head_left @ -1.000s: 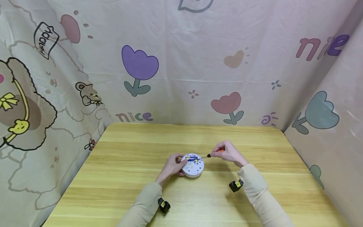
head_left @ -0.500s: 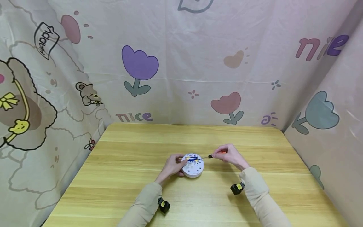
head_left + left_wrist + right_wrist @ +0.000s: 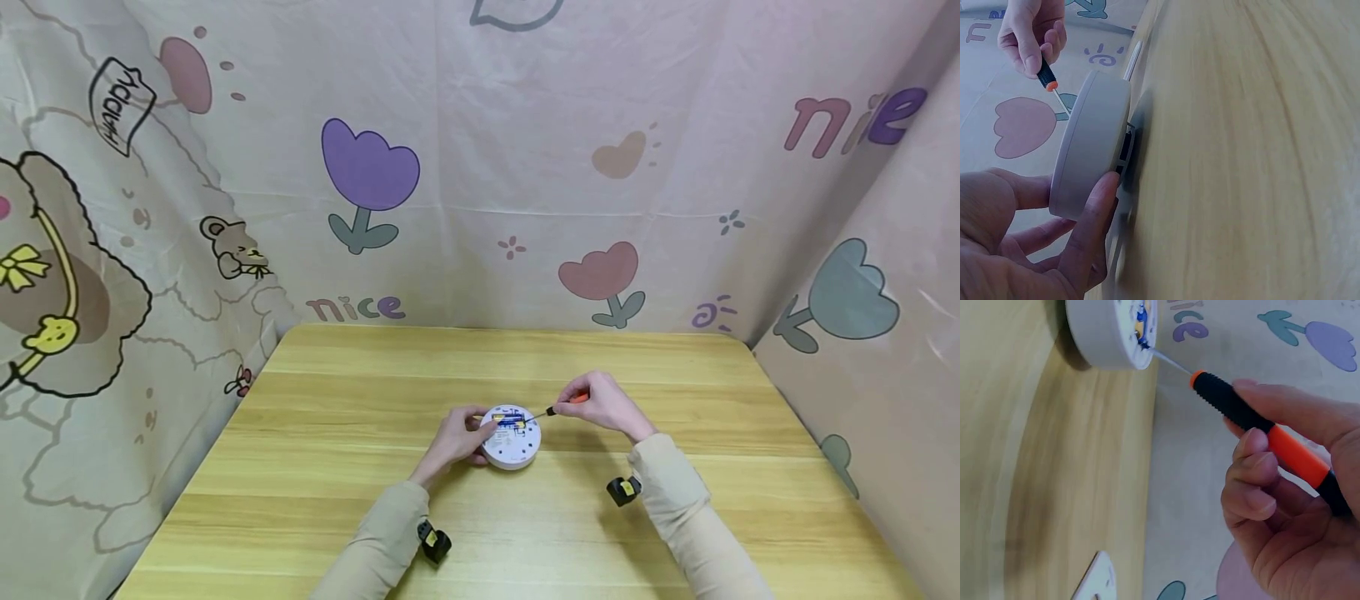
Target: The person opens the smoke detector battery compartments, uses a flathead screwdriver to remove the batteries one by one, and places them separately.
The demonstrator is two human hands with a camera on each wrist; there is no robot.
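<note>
A round white device (image 3: 513, 450) with blue and yellow battery-like parts (image 3: 508, 423) set in its face is at the middle of the table. My left hand (image 3: 453, 437) grips it from the left, thumb on the face and fingers at the side and underside, as the left wrist view shows. My right hand (image 3: 603, 404) holds a screwdriver (image 3: 1300, 456) with an orange and black handle, thumb and fingers round the grip. Its thin shaft (image 3: 1171, 360) slants down to the face, the tip right by the end of the blue and yellow parts.
The wooden table (image 3: 375, 358) runs back to a printed cloth backdrop (image 3: 465, 167), with more cloth on both sides. A small black camera is strapped to each wrist, the left camera (image 3: 433, 542) and right camera (image 3: 622, 490) hanging inward over the table.
My right hand dips slightly toward me and right half a second ago, then returns up and left, tilting the screwdriver a little. My left hand and the white device stay almost still.
</note>
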